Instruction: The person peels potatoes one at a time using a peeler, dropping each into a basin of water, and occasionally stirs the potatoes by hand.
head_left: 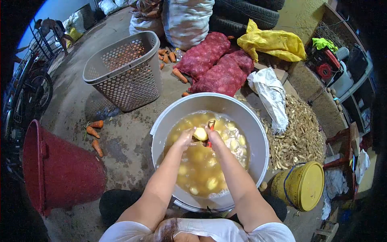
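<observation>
Both hands are over a large grey tub (pixel 262 133) of cloudy yellowish water, in which several peeled potatoes (pixel 212 183) float or lie. My left hand (pixel 186 138) is closed on a pale peeled potato (pixel 200 134), held just above the water. Opposite it, my right hand (pixel 213 135) grips a peeler with a red-orange handle (pixel 209 142). The peeler's metal head (pixel 211 123) points away from me, close beside the potato.
A dark red bucket (pixel 68 177) and loose carrots (pixel 92 132) are at left. Behind stand a grey basket (pixel 157 72) and red mesh sacks (pixel 223 74). To the right are a peelings heap (pixel 298 137), a white sack (pixel 269 92) and a lidded yellow bucket (pixel 312 185).
</observation>
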A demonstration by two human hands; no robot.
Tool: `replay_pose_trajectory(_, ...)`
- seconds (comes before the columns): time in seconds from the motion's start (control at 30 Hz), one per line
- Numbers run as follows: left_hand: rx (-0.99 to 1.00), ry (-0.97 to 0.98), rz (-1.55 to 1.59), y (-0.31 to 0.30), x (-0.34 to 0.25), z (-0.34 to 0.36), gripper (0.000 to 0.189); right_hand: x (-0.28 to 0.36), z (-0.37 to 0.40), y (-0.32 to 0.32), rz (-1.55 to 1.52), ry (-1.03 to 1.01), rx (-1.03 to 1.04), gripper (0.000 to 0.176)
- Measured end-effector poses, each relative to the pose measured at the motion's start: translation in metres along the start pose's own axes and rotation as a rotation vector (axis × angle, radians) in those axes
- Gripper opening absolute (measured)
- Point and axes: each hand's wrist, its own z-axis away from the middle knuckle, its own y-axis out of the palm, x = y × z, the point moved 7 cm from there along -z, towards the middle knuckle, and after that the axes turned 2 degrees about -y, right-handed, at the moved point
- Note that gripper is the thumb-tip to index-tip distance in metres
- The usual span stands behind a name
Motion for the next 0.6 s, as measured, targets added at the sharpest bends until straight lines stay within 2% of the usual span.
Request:
replay_pose_trajectory(0.07,0.549,0.026,0.010,0.024,0.003,0.001,0.046,0.002,0.002,-0.002,-0.071,0.065,0.103,0.040)
replay_pose_trajectory(0.1,0.581,0.006,0.034,0.023,0.008,-0.003,0.044,0.004,0.002,-0.002,-0.018,0.081,0.150,0.040)
replay_pose_trajectory(0.23,0.476,0.103,-0.010,0.021,0.007,-0.004,0.041,0.015,0.013,0.013,-0.011,0.076,0.314,0.043)
replay_pose_trajectory(0.3,0.465,0.189,0.381,0.020,0.013,-0.029,0.042,0.021,0.020,0.019,-0.047,0.086,0.310,0.043)
replay_pose_trajectory(0.33,0.465,0.189,0.380,0.019,0.015,-0.033,0.042,0.022,0.022,0.020,-0.083,0.097,0.303,0.044)
replay_pose_trajectory(0.4,0.316,0.014,0.785,0.007,0.029,-0.047,0.041,0.029,0.022,0.022,-0.034,0.084,0.365,0.047)
replay_pose_trajectory(0.43,0.293,0.029,0.884,0.003,0.025,-0.046,0.049,0.034,0.026,0.025,0.015,0.074,0.427,0.050)
replay_pose_trajectory(0.47,0.292,0.028,0.886,0.000,0.023,-0.045,0.049,0.038,0.029,0.025,0.017,0.076,0.426,0.050)
replay_pose_trajectory(0.53,0.291,-0.004,0.933,-0.011,0.015,-0.038,0.050,0.048,0.028,0.006,0.137,0.056,0.157,0.059)
replay_pose_trajectory(0.57,0.374,-0.072,1.008,-0.010,0.005,-0.023,0.049,0.038,0.010,-0.004,0.135,0.039,0.172,0.068)
replay_pose_trajectory(0.6,0.374,-0.071,1.007,-0.015,0.003,-0.021,0.049,0.028,-0.009,-0.018,0.134,0.039,0.172,0.068)
